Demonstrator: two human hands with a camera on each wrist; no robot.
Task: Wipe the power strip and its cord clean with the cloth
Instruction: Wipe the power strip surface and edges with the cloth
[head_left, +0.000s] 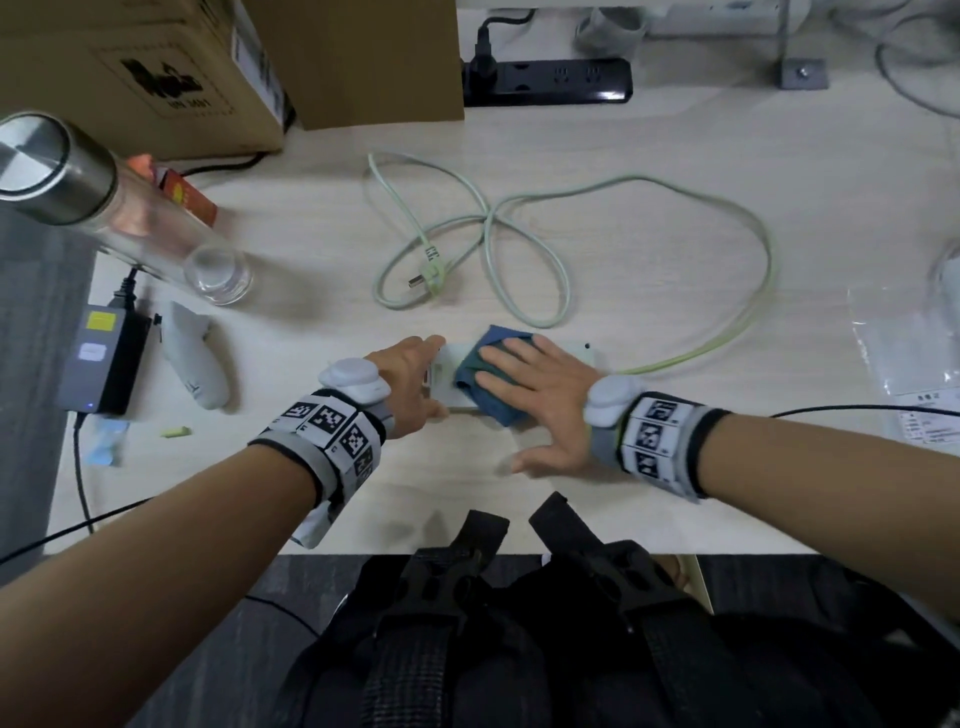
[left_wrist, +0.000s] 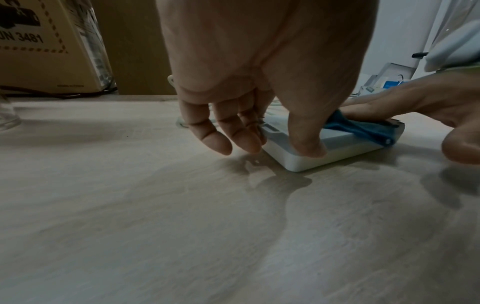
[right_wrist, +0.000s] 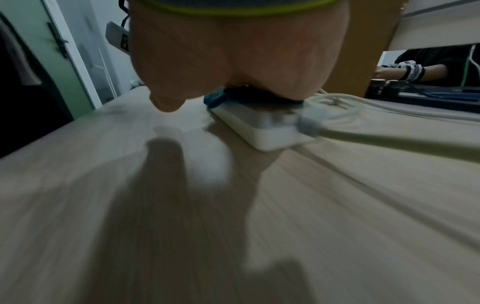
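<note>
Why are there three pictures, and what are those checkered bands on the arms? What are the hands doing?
No robot here, just a person wearing three cameras. The big picture comes from a camera on their head, looking down at a desk. The other two come from little cameras strapped to each wrist, looking along the hand, so the hands look huge. The checkered bands sit on the wrists beside those cameras; the pictures don't show what they are for.

The left hand grips one end of a white power strip so it won't slide. The right hand lies flat, pressing a blue cloth onto the strip to wipe it. The strip's pale green cord loops across the desk. Also there: cardboard boxes, a clear bottle and a black power strip.
</note>
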